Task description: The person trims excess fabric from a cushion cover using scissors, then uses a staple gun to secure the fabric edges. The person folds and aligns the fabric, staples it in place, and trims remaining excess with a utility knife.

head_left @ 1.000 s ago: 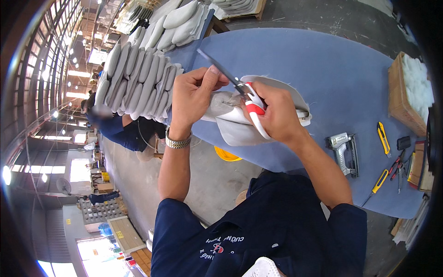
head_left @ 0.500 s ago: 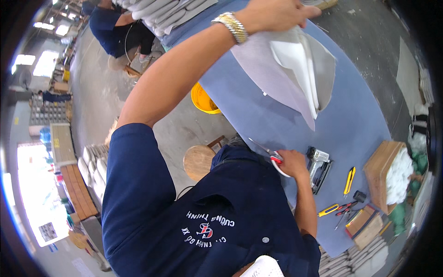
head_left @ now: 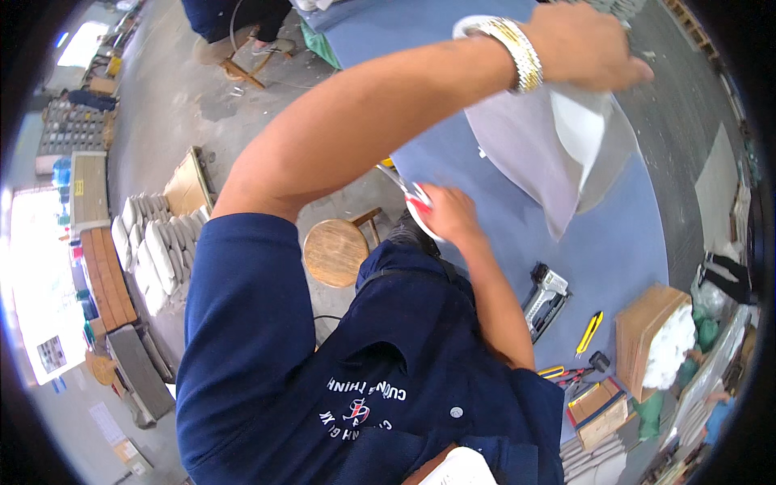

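Observation:
My left hand (head_left: 586,48), with a metal bracelet at its wrist, is raised at the top over the blue-grey table (head_left: 436,149). From its closed fingers hangs a piece of grey fabric (head_left: 517,149) with a white inner layer (head_left: 575,125); the fingertips' grip is partly hidden. My right hand (head_left: 454,214) is closed around the red-and-white handles of a pair of scissors (head_left: 418,198). The metal blades point up and left at the table's edge, apart from the fabric. Motion slightly blurs this hand.
A staple gun (head_left: 548,297), a yellow utility knife (head_left: 591,332) and several small tools lie on the table's right part. Beside them stands a cardboard box (head_left: 634,323) with white stuffing. A wooden stool (head_left: 335,252) is left of the table. Another person (head_left: 242,14) is at the upper left.
My right hand has moved the scissors up and left, away from the staple gun. My left hand and the hanging fabric have shifted right. The whole view has shifted somewhat.

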`<state>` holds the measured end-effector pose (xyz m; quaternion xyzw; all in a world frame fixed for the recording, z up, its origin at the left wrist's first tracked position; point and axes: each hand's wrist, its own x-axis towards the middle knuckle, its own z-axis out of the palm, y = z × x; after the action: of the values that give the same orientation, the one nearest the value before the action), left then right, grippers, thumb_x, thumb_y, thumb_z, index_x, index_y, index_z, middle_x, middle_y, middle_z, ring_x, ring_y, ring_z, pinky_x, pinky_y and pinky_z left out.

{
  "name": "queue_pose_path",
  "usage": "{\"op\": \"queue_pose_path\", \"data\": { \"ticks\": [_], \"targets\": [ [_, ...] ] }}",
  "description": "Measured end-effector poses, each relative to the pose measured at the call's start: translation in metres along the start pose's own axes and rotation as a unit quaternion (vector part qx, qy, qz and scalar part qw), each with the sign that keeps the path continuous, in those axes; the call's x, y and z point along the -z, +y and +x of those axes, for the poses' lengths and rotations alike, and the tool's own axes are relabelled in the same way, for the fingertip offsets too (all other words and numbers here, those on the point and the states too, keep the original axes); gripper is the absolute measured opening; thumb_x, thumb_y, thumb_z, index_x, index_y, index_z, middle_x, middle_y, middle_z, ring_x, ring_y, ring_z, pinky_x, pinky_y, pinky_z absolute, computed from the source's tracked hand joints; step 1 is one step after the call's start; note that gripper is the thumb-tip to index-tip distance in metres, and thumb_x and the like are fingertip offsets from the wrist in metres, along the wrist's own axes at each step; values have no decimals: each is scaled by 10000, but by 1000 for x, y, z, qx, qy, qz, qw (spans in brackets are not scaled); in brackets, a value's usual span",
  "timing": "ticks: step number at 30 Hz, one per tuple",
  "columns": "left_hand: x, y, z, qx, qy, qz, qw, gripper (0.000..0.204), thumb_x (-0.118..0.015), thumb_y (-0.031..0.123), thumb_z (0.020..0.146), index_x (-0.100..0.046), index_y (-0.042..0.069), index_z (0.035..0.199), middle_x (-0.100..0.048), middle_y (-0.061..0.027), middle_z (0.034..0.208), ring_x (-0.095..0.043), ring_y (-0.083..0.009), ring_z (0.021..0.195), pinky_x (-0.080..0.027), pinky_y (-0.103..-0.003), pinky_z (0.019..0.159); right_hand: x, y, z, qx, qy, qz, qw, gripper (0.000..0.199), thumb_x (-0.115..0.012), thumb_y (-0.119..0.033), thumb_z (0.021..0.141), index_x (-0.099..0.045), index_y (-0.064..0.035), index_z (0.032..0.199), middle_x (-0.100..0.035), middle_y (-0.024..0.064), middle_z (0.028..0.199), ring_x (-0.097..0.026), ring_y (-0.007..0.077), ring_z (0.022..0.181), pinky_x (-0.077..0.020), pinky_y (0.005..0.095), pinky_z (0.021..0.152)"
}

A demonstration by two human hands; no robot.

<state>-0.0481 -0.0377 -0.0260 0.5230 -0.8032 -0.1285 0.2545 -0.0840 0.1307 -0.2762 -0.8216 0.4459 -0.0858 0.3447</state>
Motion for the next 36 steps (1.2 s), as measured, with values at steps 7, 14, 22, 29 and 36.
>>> {"op": "queue_pose_path", "data": {
  "ticks": [7,14,22,29,36],
  "targets": [
    [-11,-59,45,-51,28,-115,992,611,-569,516,1014,-787,31,714,-651,-109,552,-615,-224,506,-515,-391,582,4,116,-264,-363,91,41,926,446,-823,-448,828,-725,-75,1051,-728,197,918,-701,436,867,-531,496,741],
    [-15,-86,82,-56,87,-110,989,546,-564,466,1001,-791,18,786,-735,-128,716,-697,-235,699,-542,-367,731,-26,197,-416,-580,276,-48,765,477,-842,-376,792,-714,-34,1099,-738,216,988,-710,421,949,-547,487,799],
    [-10,-81,78,-78,-19,-172,982,571,-652,549,977,-784,6,862,-733,-70,778,-713,-110,747,-546,-279,672,118,119,-224,-271,484,134,821,716,-854,-231,834,-546,-50,1454,-584,174,1422,-607,318,1259,-492,422,1033],
    [-23,-8,50,-175,29,-234,956,408,-714,401,976,-779,4,912,-749,-83,818,-714,-120,723,-534,-261,660,197,18,-42,-46,457,79,885,1066,-908,-421,700,-375,-69,1552,-561,252,1441,-580,415,1297,-495,453,1049],
    [-115,-105,-4,44,415,-237,877,283,-715,302,973,-771,34,1048,-748,-111,926,-721,-199,857,-552,-321,770,196,84,-50,-84,500,118,854,642,-834,-133,793,-561,4,1358,-694,206,1241,-678,307,1152,-514,406,986]
  ]
}}
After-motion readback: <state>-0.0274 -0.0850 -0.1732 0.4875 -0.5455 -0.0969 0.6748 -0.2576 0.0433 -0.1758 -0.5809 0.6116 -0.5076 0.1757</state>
